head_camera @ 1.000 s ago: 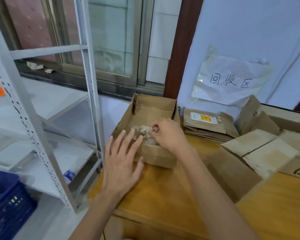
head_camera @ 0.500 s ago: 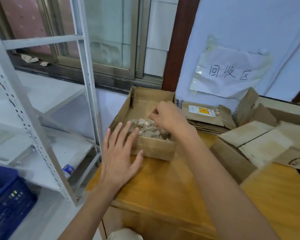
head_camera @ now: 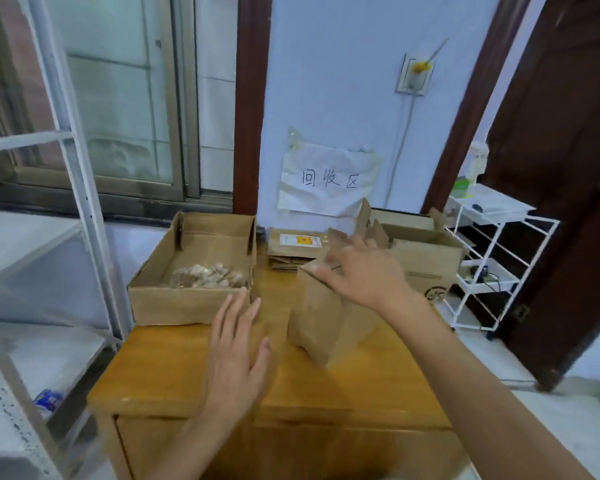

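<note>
Brown cardboard box stands on the wooden table, directly under the right hand; its outline is blurred. Right hand lies on the box's top edge, palm down, fingers spread and nearly straight. No curl round the cardboard is visible, so the grip reads as wide, touching rather than clasping.

Left hand is held palm down, to the left of the right hand and nearer the person, fingers straight and slightly fanned, holding nothing. Whether it touches the table cannot be told. Its fingertips lie close to the near right corner of an open tray. That tray sits left of both hands and holds a heap of pale lumps against its near wall.

Beyond the right hand, a stack of flattened cartons bearing a yellow-and-white label lies at the table's far edge. Just right of that hand stands a large carton with raised flaps. A paper sign hangs on the wall behind. A white wire rack stands well to the right of the right hand, and a metal shelf stands left of the left hand.
</note>
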A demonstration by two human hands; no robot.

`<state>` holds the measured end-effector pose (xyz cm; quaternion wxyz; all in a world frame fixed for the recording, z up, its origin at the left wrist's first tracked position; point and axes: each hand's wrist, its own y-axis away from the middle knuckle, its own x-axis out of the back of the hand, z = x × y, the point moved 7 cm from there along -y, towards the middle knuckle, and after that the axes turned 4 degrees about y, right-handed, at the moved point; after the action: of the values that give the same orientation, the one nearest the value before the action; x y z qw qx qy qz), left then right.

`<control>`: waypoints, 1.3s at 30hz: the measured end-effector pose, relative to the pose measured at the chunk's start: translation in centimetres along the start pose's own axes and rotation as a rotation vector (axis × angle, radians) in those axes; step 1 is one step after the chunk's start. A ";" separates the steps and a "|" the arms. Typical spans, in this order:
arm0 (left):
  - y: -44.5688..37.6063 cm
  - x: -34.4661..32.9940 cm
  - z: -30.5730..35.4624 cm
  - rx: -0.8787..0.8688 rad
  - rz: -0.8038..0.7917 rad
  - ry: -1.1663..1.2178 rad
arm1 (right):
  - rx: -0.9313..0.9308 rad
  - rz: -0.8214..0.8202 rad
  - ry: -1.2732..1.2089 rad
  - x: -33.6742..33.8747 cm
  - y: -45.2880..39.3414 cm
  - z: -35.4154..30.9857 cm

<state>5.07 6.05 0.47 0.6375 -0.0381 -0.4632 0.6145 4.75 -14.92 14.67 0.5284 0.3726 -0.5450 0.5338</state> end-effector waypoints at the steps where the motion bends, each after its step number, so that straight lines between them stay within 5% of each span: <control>1: -0.4 -0.4 1.2 0.010 -0.009 0.065 | 0.002 -0.033 -0.015 -0.8 0.9 0.9; 6: -5.2 -0.3 6.1 0.249 -0.040 0.445 | 0.143 -0.066 -0.219 -1.6 3.8 1.9; 10: -9.8 -1.7 8.7 0.305 -0.273 0.085 | 0.238 -0.084 -0.531 -1.9 5.3 0.7; 13: -10.9 -3.6 9.0 0.292 -0.452 -0.054 | 0.040 -0.034 -0.628 -2.4 5.4 1.9; 20: -11.0 -5.2 9.3 0.265 -0.489 -0.045 | -0.254 -0.112 -0.854 -2.1 4.4 4.8; 24: -11.0 -4.4 10.4 0.254 -0.487 -0.212 | -0.341 -0.064 -1.282 -1.4 5.0 7.9; 29: -12.1 -4.4 11.0 0.309 -0.581 -0.249 | -0.259 -0.037 -1.298 -2.0 6.2 8.8; 34: -11.7 -2.5 9.3 0.643 -0.487 0.628 | -0.356 0.022 -1.416 -2.9 6.8 10.6; 39: -8.8 -3.0 4.8 0.730 -0.227 0.985 | -0.410 0.118 -1.613 -6.0 7.7 10.0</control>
<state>9.09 -1.03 7.02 0.8095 -0.0471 0.1238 0.5720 -3.49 -24.42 8.66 0.0044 0.5079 -0.8612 0.0201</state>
